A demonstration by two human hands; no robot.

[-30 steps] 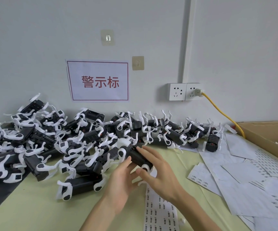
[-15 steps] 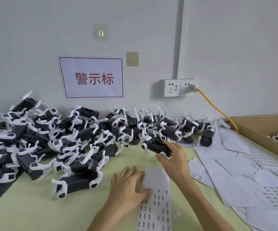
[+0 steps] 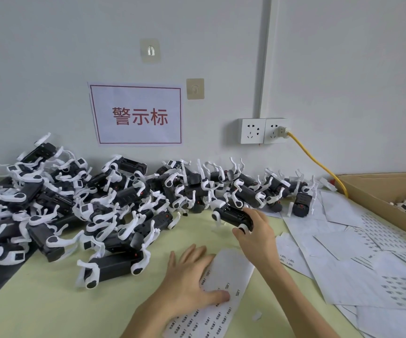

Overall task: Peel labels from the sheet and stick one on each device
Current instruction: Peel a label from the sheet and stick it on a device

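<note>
Since half a second ago little has shifted: the right hand (image 3: pixel 255 230) still grips the same device (image 3: pixel 232 217) at the near edge of the pile (image 3: pixel 80 206), and the left hand (image 3: pixel 187 276) still lies flat on the label sheet (image 3: pixel 223 298); a full second ago both hands held that device together above the sheet.

Taking the sheet as landmark and going left to right: far left of it and beyond, the pile of black devices with white clips spreads along the wall, with one device (image 3: pixel 111 267) lying nearest, just left of the left hand. The left hand rests palm down on the sheet's left part, fingers straight and spread, thumb pressing the paper. The sheet is a narrow strip on the yellow-green table (image 3: pixel 38 303), its long axis running from the near edge up and slightly right, printed labels filling its lower part and its upper end bare.

Just beyond the sheet's top end, the right hand curls its fingers over the right end of the held device. That device lies nearly level, its long axis running left to right, the free end pointing left toward the pile.

Right of the sheet lie loose used sheets (image 3: pixel 357 259), overlapping. Farther right stands a cardboard box (image 3: pixel 377 193) holding more devices.
</note>
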